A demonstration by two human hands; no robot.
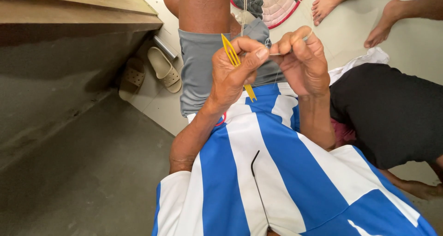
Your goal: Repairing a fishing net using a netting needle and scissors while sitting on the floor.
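Note:
My left hand (235, 72) grips a yellow plastic netting needle (230, 53), its forked tip pointing up and its lower end sticking out below the palm. My right hand (302, 63) is closed beside it, pinching a thin pale line (277, 54) between thumb and fingers. The two hands almost touch at the fingertips. Both are held above my lap, over grey shorts (198, 65) and a blue and white striped shirt (258, 171).
A pair of beige sandals (152, 72) lies on the tiled floor at the left, by a concrete step (69, 79). Another person's bare feet (355, 14) are at the top right. A patterned net or fan (272, 3) lies ahead. A dark-clothed person (392, 111) sits at my right.

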